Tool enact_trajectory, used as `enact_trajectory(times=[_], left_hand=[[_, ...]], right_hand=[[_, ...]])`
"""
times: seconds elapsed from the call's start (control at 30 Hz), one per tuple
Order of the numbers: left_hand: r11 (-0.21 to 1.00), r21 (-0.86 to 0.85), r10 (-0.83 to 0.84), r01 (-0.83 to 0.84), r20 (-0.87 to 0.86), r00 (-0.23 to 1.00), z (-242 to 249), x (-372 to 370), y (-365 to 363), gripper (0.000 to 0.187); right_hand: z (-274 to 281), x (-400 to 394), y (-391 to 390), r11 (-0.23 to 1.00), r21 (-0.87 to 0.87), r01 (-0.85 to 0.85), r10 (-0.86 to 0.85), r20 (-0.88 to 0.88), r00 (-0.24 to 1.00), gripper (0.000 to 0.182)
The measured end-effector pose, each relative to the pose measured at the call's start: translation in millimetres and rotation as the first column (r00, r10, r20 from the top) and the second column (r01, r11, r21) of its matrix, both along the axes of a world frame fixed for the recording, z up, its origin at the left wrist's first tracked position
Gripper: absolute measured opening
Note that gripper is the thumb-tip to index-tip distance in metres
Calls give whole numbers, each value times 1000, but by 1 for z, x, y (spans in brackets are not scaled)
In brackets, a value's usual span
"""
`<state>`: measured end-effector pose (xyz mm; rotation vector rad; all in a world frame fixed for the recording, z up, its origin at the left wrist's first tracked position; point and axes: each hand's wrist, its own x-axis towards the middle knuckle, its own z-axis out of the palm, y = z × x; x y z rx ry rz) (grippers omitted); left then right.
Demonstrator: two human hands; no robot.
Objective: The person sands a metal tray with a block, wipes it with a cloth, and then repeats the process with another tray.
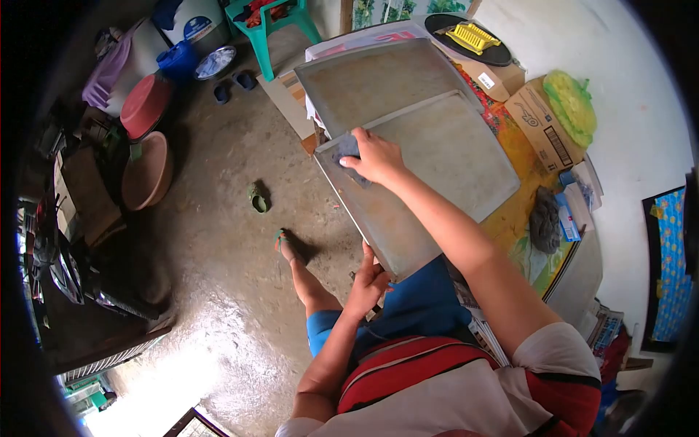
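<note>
A right hand [373, 157] bends at the wrist over a dark cloth [347, 148], thumb and fingers closed on it and pressing it flat to a metal tray [453, 149]. The tray lies directly beneath that hand, spreading away to its right and back toward the body. The right forearm crosses the tray at a slant, the elbow bent outward, a pose that likely lets weight bear down through the cloth.

Nearer the body, the left hand [368, 288] meets the tray's near corner, one digit laid along the rim and the others curled; how firmly it grips underneath cannot be told. It seems placed there to steady the tray against the rubbing hand.

Just beyond the right hand, a second metal tray [382, 81] lies partly under the first, perhaps serving as support. Farther to that hand's right sit a cardboard box [540, 120] topped by a green plastic bag [570, 105] and, nearer the body, a dark bundle [545, 222]. Off to its left, a green clog [257, 198] rests on the floor.
</note>
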<state>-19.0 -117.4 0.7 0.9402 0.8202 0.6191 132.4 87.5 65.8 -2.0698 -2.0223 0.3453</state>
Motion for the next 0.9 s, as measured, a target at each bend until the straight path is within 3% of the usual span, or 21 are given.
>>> enact_trajectory(times=[0.03,0.07,0.17,0.3,0.37,0.43,0.53,0.6,0.7,0.73,0.83,0.87,0.9], left_hand=[[1000,25,0,0,-7,1000,-5,2,-1,90],[999,49,0,1,-14,1000,-8,3,-2,91],[999,50,-6,7,-21,1000,-11,7,-3,91],[999,25,22,-23,13,1000,-12,10,-4,89],[999,14,33,-33,27,999,-11,11,-3,88],[999,24,24,-26,81,996,-16,14,-2,85],[998,37,53,-57,87,995,-21,17,-1,82],[996,44,73,-75,52,996,-17,16,-1,80],[995,40,86,-87,18,996,-1,13,-1,80],[995,26,99,-100,36,994,3,14,0,81],[994,3,113,-113,45,993,0,17,-2,81],[994,1,112,-112,40,993,-2,17,-1,81],[992,15,121,-122,60,991,-2,18,1,81]], right_hand=[[1,-5,-10,1000,-26,18,-18,1,1000,62],[-15,-7,-16,997,66,34,-34,-4,999,61],[-15,-15,-28,989,-41,143,-147,-113,983,64],[-15,-30,-43,968,61,245,-229,-192,954,57],[-22,-46,-47,981,16,193,-188,-164,968,62],[-21,-67,-53,992,73,100,-91,-118,989,55],[5,-85,-56,935,346,-72,167,-253,953,35],[33,-82,-57,813,546,-205,387,-243,889,23],[33,-64,-62,538,727,-425,612,10,791,23],[24,-56,-63,524,692,-496,659,39,751,31],[8,-38,-68,759,325,-565,578,64,813,23],[4,-37,-70,687,517,-511,582,29,813,24],[10,-35,-69,658,557,-506,595,28,804,23]])
